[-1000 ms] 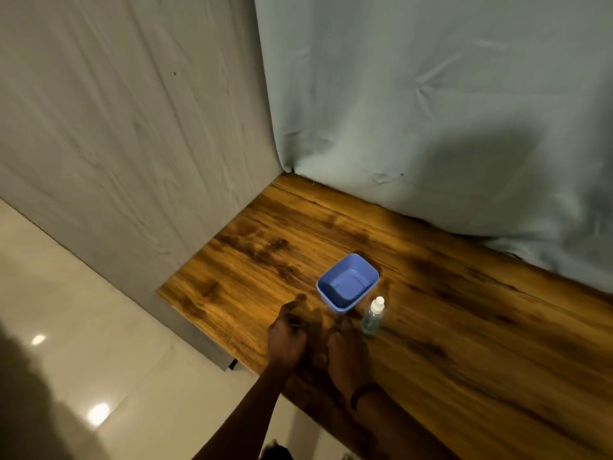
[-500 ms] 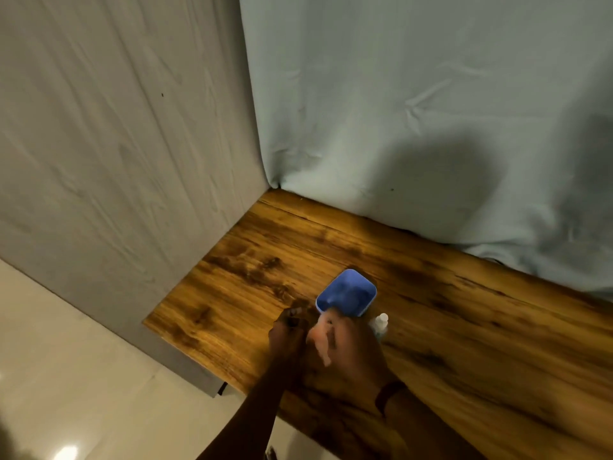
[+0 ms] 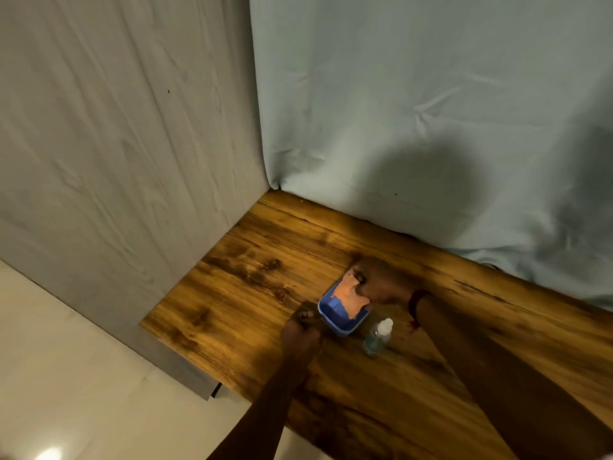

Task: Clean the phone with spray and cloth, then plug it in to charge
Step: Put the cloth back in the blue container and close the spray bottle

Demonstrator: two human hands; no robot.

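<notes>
The right hand (image 3: 381,282) reaches over the far side of a small blue tub (image 3: 341,310), its fingers closed on a peach-coloured cloth (image 3: 350,293) that hangs from the grip down into the tub and covers much of its inside. A dark red band (image 3: 416,298) sits on that wrist, and the forearm runs back toward the lower right corner. The left hand (image 3: 300,333) rests on the counter (image 3: 252,293) just beside the tub's near-left corner, curled into a loose fist; whether it grips anything I cannot tell (the light is dim and the knuckles hide the palm). Just to the right of the tub, close to it but not touching, a small clear spray bottle (image 3: 376,336) with a white cap stands upright on the wood. The phone is nowhere to be seen in this view. The counter is dark-grained brown wood, set into a corner. Behind it hangs a pale blue-grey sheet (image 3: 414,111), creased, with a round shadow falling on it above the right hand. To the left rises a grey wall panel (image 3: 116,144) with a faint wood-grain texture. Below the counter's left edge lies a pale glossy floor (image 3: 66,376), with a bright spot of reflected light near the bottom.
</notes>
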